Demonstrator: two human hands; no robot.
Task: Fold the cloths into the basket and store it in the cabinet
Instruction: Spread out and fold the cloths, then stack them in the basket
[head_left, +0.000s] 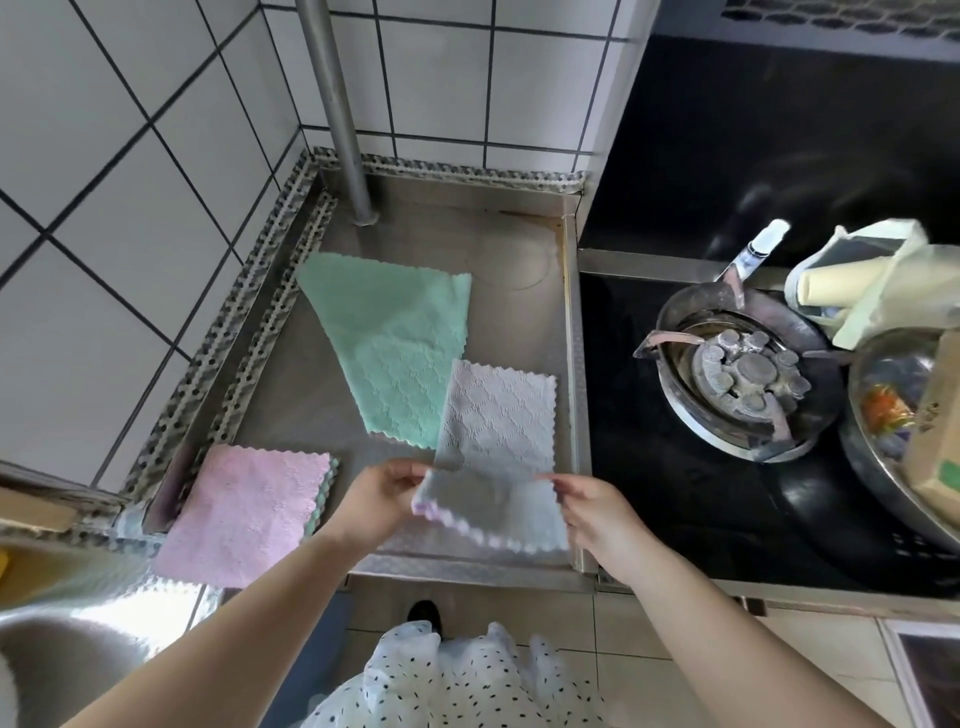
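Three cloth lots lie on the steel counter, listed left to right. Lot one: a folded stack topped by the pink cloth, sitting at the near-left corner and overhanging the front edge toward the sink; a green edge shows under its right side, so at least one further cloth lies beneath, exact count not readable. Lot two: the green cloth, spread flat and unfolded at mid-counter, its near-right corner tucked under lot three. Lot three: the grey cloth, far half resting on the counter, near half lifted off the surface. Left hand pinches the near-left corner of the grey cloth; right hand pinches the near-right corner; both are closed on fabric, with the edge hanging between them. Further right, not part of the task: a black hob carrying a burner pan and a metal bowl of sundries. Basket: not in view. Cabinet: not identifiable with certainty. Progress, as judged: folding partly done, with one stack finished, the grey cloth in hand at its first fold, and the green cloth untouched. Outstanding: finish both folds, load everything into the basket, store it in the cabinet.
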